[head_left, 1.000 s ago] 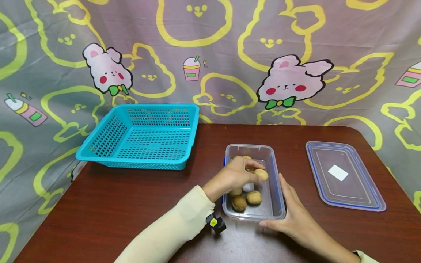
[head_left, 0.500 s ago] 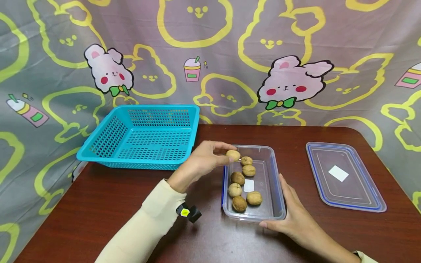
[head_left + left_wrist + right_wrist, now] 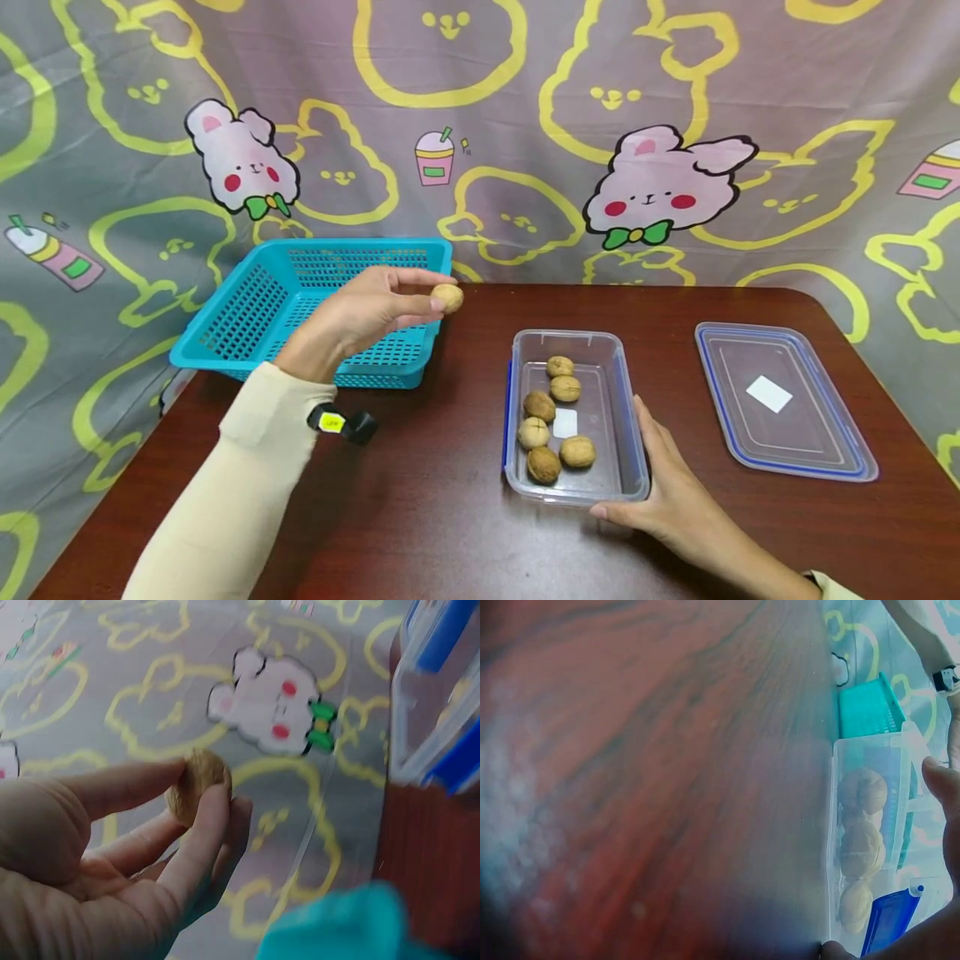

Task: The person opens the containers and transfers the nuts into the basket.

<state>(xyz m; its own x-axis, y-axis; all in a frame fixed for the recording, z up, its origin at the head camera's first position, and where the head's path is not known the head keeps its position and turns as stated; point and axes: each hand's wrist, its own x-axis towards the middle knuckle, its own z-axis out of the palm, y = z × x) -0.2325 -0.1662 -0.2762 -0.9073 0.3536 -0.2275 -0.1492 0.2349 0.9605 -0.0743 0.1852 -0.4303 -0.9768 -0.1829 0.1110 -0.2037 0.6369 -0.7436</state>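
In the head view my left hand (image 3: 363,312) pinches a walnut (image 3: 447,298) between thumb and fingers, up over the right side of the blue plastic basket (image 3: 397,377). The left wrist view shows that walnut (image 3: 196,784) close up, held at the fingertips. A clear plastic food container (image 3: 609,417) with blue clips stands on the table, several walnuts (image 3: 566,388) inside it. Its near right corner is gripped by my right hand (image 3: 663,479), thumb at the front wall and fingers along the right wall. Through the container's side, walnuts (image 3: 862,847) show in the right wrist view.
A clear lid (image 3: 810,417) with a blue seal and a white label lies flat on the right of the brown table (image 3: 450,500). Behind the table hangs a patterned curtain (image 3: 517,133). The basket stands at the back left, its visible floor bare.
My left hand has lifted a walnut out of the container and carried it left, to above the basket's right side. My right hand keeps its place on the container.
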